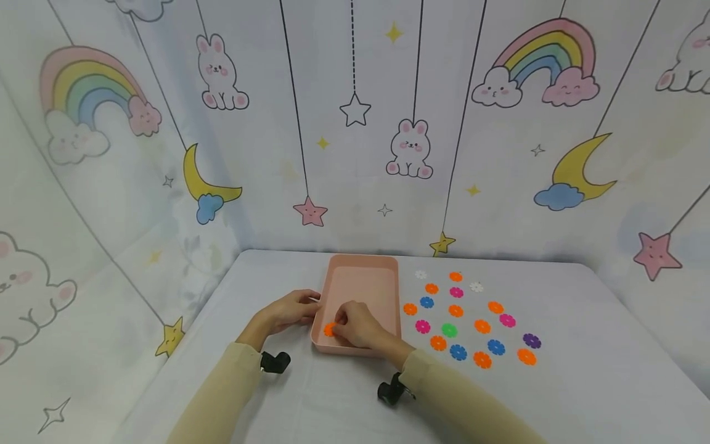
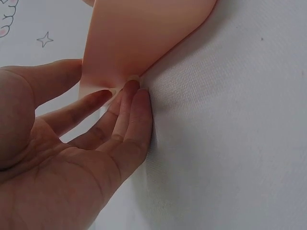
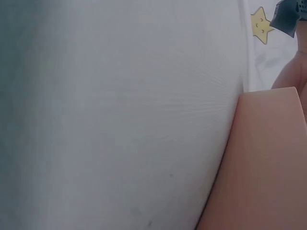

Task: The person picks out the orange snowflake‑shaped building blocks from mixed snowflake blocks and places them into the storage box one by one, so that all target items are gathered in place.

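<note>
A shallow pink rectangular tray [image 1: 363,350] lies on the white table. My left hand [image 1: 293,308] holds its left side; in the left wrist view its thumb [image 2: 60,76] reaches the rim while the other fingers [image 2: 139,110] bear on the outer wall low down. Over the tray's near left corner is my right hand [image 1: 359,324], pinching an orange flower-shaped disc [image 1: 330,329] low near the tray floor. The right wrist view shows the tray's outer near wall [image 3: 268,158], with the right fingers out of sight.
Several flower-shaped discs lie scattered right of the tray, among them a green disc [image 1: 449,330], a purple disc [image 1: 532,341] and a white disc [image 1: 476,287]. A patterned cloth backdrop [image 1: 355,172] rises behind the table.
</note>
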